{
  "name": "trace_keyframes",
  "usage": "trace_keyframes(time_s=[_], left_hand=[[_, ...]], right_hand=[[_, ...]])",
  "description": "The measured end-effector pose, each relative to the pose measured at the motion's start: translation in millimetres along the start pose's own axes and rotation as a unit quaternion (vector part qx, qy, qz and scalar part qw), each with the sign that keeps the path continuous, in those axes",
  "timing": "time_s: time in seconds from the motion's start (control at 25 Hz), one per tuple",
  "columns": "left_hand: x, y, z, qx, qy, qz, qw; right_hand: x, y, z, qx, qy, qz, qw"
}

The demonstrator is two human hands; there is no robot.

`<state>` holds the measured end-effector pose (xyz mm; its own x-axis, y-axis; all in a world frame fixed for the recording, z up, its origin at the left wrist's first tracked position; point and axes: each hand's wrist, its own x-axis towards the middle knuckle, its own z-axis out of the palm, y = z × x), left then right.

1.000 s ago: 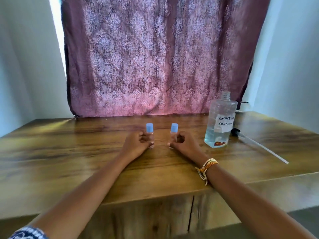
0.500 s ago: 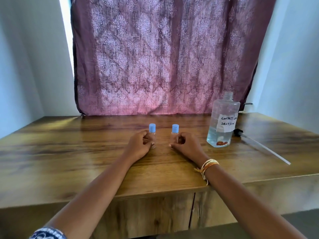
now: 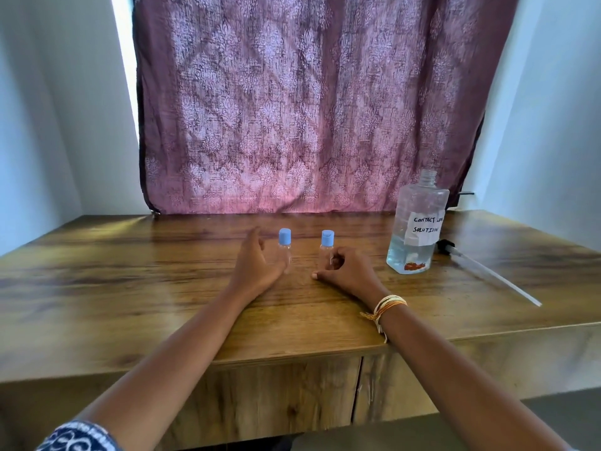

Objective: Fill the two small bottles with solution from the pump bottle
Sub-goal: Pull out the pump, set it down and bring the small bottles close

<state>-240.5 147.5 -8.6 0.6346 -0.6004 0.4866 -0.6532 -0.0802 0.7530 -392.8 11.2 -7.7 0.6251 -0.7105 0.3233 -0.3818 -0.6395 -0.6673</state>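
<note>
Both small bottles sit capped mid-table: left bottle (image 3: 285, 250), right bottle (image 3: 327, 250). Left hand (image 3: 257, 266) is spread loose beside its bottle, right hand (image 3: 349, 271) curls around the other. The pump bottle (image 3: 416, 229) stands open at right. I'd pop the caps first, one hand steadying the base.

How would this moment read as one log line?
left hand: open beside left bottle | right hand: holds right bottle | both capped | pump bottle: open, untouched

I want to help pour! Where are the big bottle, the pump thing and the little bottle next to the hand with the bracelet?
big bottle (image 3: 419, 219): head view, on its paper label.
pump (image 3: 487, 273): head view, on its long tube.
right little bottle (image 3: 327, 237): head view, on its blue cap.
</note>
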Motion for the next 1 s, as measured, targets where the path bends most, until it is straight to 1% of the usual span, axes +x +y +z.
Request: trace_keyframes(time_s=[0.08,0.16,0.2,0.24,0.28,0.32,0.36,0.44,0.48,0.6,0.64,0.72,0.88,1.0], left_hand=[[-6.8,11.2,-5.2,-0.013,0.082,0.040,0.996],[-12.6,21.6,-5.2,0.012,0.136,0.111,0.984],[-15.1,27.5,-2.2,0.013,0.143,0.151,0.978],[-17.9,32.9,3.5,0.005,0.132,0.186,0.974],[-20.1,38.1,10.6,-0.003,0.103,0.205,0.973],[-21.6,43.3,18.5,-0.006,0.062,0.194,0.979],[-20.9,48.0,26.6,-0.004,0.021,0.153,0.988],[-15.5,54.8,40.5,0.006,-0.041,0.028,0.999],[-11.2,56.4,46.5,0.016,-0.060,-0.008,0.998],[-0.7,60.2,60.8,0.084,-0.113,-0.039,0.989],[1.6,59.7,64.5,0.088,-0.130,-0.049,0.986],[3.4,57.4,68.5,0.058,-0.139,-0.054,0.987],[7.3,51.3,68.3,-0.043,-0.112,-0.048,0.992],[7.8,45.6,70.3,-0.077,-0.136,-0.054,0.986]], right_hand=[[-1.4,-0.8,-1.4,0.007,-0.010,-0.001,1.000],[-2.6,-2.9,-3.9,0.040,-0.010,-0.004,0.999],[-3.0,-4.3,-5.8,0.075,-0.007,0.005,0.997],[-3.6,-5.7,-7.5,0.107,-0.003,0.022,0.994],[-3.5,-6.8,-8.6,0.135,0.004,0.036,0.990],[-2.9,-6.7,-8.8,0.156,0.011,0.046,0.987],[-1.0,-5.2,-8.7,0.173,0.015,0.053,0.983],[1.1,-2.3,-7.7,0.198,0.014,0.063,0.978],[2.5,-1.2,-7.4,0.212,0.017,0.069,0.975],[5.5,-0.8,-8.0,0.263,0.019,0.091,0.960],[5.7,-1.5,-9.1,0.275,0.014,0.098,0.956],[7.6,0.5,-10.5,0.292,0.018,0.109,0.950],[15.4,7.3,-9.9,0.311,0.037,0.143,0.939],[17.6,9.5,-10.6,0.320,0.038,0.153,0.934]])
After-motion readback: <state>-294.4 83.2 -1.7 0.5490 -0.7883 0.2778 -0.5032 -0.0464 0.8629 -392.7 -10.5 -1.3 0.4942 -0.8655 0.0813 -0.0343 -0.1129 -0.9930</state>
